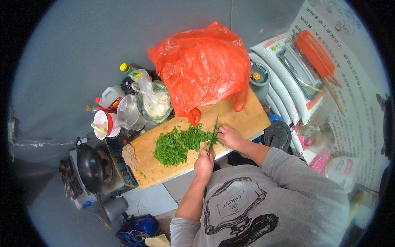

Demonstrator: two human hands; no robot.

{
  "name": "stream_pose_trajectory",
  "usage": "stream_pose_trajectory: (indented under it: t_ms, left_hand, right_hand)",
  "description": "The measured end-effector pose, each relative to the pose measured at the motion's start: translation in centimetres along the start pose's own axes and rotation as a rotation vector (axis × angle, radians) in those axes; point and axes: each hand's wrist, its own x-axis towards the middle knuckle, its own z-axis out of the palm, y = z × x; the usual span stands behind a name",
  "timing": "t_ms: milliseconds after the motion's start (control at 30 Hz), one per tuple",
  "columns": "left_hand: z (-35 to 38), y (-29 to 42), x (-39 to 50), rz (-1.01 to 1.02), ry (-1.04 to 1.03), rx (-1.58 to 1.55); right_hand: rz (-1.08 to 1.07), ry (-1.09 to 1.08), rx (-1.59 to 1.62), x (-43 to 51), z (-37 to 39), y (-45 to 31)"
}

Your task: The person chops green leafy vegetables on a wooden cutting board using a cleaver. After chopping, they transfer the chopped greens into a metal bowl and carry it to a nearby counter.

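Observation:
My left hand (204,163) grips the handle of a kitchen knife (213,132), whose blade points away from me across a wooden cutting board (250,108). Just right of the blade, my right hand (230,137) holds the uncut end of some leafy greens, fingers curled and largely hiding it. Finely chopped greens (172,148) spread in a heap left of the knife. At the board's left end lies a lumpy beige-brown piece (130,156), perhaps a food item or cloth.
A bulging red plastic bag (206,68) rests over the board's far edge. Bagged cauliflower (155,103), a clear bowl (131,112) and stacked tubs (106,125) stand left of it. A black wok (89,168) sits far left. Right are a gas cylinder (259,81) and stacked white sacks (287,77).

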Motion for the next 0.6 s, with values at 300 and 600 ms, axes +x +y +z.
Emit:
stream_pose_trajectory:
  t_ms: [300, 600]
  left_hand:
    - [-0.1, 0.6, 0.0, 0.032, -0.027, -0.016]
    - [0.0, 1.4, -0.2, 0.037, 0.011, -0.084]
  right_hand:
    - [0.059, 0.000, 0.009, -1.4, 0.8, 0.5]
    - [0.077, -0.008, 0.058, -2.1, -0.7, 0.5]
